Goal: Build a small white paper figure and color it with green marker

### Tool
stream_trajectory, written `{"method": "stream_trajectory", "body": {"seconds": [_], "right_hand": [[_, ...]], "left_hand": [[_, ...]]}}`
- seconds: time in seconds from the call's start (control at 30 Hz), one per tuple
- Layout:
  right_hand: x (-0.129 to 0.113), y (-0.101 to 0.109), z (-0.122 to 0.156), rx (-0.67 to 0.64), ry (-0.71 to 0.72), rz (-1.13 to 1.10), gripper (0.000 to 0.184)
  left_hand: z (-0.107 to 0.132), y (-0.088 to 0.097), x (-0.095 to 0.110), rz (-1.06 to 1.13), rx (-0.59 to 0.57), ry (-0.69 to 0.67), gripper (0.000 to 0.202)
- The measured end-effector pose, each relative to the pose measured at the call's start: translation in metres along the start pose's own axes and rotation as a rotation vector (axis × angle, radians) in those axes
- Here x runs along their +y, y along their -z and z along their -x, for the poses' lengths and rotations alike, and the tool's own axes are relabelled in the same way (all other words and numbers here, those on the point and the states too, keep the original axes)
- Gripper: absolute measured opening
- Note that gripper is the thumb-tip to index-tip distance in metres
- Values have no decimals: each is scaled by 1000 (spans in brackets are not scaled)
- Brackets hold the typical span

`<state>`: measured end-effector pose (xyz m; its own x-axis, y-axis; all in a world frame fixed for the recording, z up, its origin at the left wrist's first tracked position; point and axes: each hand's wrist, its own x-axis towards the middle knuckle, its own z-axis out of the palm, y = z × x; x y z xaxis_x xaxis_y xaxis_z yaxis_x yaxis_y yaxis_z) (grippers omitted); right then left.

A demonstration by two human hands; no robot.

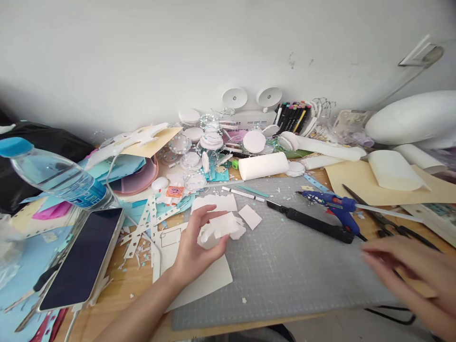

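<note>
My left hand [199,247] is curled around a torn, crumpled white piece [226,227], its thumb and fingertips at the edges. Beneath that hand lies a white sheet [206,282] with a small rectangle drawn on it. A small white card [250,217] and a ragged white strip [217,203] are close by on the grey cutting mat [278,285]. At the right edge my right hand [409,270] is slightly blurred, fingers stretched out, with nothing visible in them. Nearest to it are the black scissors [395,228] and a blue glue gun [331,203].
A black utility knife [309,222] and a white pen [242,194] lie on the mat. At left, a phone [83,259] with a cable rests beside a leaning water bottle [64,175]. White rolls [263,166], markers [294,118] and paper scraps crowd the back.
</note>
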<state>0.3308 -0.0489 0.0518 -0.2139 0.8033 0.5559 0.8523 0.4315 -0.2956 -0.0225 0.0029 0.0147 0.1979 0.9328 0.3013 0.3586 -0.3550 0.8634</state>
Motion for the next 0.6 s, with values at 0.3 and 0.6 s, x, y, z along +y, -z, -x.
{"method": "stream_trajectory", "body": {"seconds": [0.3, 0.6], "right_hand": [[-75, -116, -73, -534, 371, -250, 31], [-56, -122, -80, -362, 196, -560, 16]], "left_hand": [[-3, 2, 0, 34, 139, 61, 48], [-11, 4, -3, 201, 305, 297, 38]]}}
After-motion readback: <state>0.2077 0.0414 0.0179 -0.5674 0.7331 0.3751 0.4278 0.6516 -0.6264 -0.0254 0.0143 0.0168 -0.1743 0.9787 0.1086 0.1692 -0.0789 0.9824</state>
